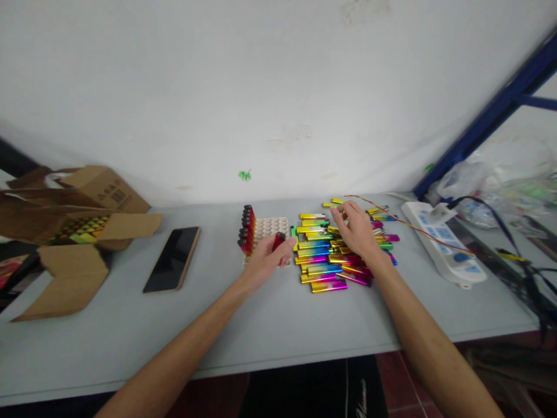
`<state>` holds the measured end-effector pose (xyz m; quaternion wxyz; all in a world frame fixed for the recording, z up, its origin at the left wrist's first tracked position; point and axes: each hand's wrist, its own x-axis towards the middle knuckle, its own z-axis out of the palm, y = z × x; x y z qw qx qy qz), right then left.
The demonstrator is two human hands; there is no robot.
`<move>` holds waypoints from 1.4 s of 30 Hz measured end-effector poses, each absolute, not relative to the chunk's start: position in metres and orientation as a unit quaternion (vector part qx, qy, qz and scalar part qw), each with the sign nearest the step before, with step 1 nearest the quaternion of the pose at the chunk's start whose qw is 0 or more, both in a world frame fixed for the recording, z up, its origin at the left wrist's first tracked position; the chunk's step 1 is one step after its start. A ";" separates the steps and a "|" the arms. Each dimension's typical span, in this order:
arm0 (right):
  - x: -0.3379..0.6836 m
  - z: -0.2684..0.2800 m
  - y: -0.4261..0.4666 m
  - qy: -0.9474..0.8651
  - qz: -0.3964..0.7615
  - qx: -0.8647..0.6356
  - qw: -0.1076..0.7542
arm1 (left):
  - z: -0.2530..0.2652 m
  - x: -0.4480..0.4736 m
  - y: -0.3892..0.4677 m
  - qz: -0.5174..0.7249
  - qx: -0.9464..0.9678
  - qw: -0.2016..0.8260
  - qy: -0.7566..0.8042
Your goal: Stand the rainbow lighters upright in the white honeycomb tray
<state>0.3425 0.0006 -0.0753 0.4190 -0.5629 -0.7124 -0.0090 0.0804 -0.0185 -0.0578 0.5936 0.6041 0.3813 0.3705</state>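
Note:
My left hand (266, 258) is closed round a red lighter with a black top (279, 239), above the near right part of a white tray with round holes (272, 225). Several red and black lighters (247, 229) stand upright in a row along the tray's left side. Right of the tray lies a pile of shiny lighters (319, 270) in gold, blue, green and magenta. Over the back of this pile rests my right hand (357, 229), its fingers curved and slightly apart, nothing visible in them. A yellow-green piece (295, 238) lies beside my left fingertips.
A dark phone (173, 259) lies on the grey table (217, 325), left of the tray. An open cardboard box (108, 188) with lighters inside stands farther left. To the right are a white power strip (444, 241), a thin red-yellow wire (409, 223), black cables and plastic bags (465, 180).

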 end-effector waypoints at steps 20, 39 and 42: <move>0.340 -0.068 -0.004 -0.658 0.044 -0.621 0.425 | -0.047 -0.031 -0.042 0.435 0.715 0.287 0.465; 0.347 -0.068 -0.001 -0.670 -0.003 -0.590 0.451 | -0.047 -0.032 -0.023 0.310 0.843 0.091 0.429; 0.355 -0.065 0.000 -0.657 -0.025 -0.601 0.455 | -0.050 -0.032 -0.020 0.323 0.853 0.055 0.406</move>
